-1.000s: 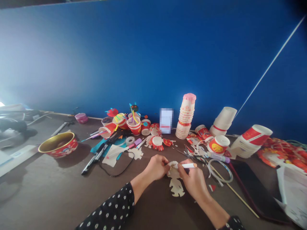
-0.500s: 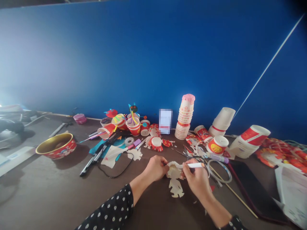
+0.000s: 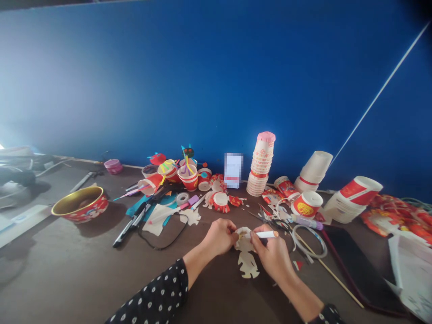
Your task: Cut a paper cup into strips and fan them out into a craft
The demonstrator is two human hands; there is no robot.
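A pale paper cutout (image 3: 248,264), shaped like a small figure with a round cup-bottom head, lies on the dark table in front of me. My left hand (image 3: 221,236) pinches the left edge of its head between thumb and fingers. In my right hand (image 3: 272,252) is a white marker (image 3: 266,234) with an orange end, held like a pen. Its tip end points left over the cutout's head; the exact tip is too small to make out. The right fingers partly cover the head's right side.
Behind my hands lie scissors (image 3: 270,219), cut red cup pieces (image 3: 221,202) and paper scraps. Stacked paper cups (image 3: 259,166) stand by the blue wall. A red bowl (image 3: 81,208) sits at left; a dark tablet (image 3: 361,270), a thin stick (image 3: 337,276) and coiled tubing (image 3: 312,240) lie right.
My right hand and the marker have shifted slightly left, further over the cutout's head. A small red scrap beside my right wrist shows more fully. My left hand keeps its grip.
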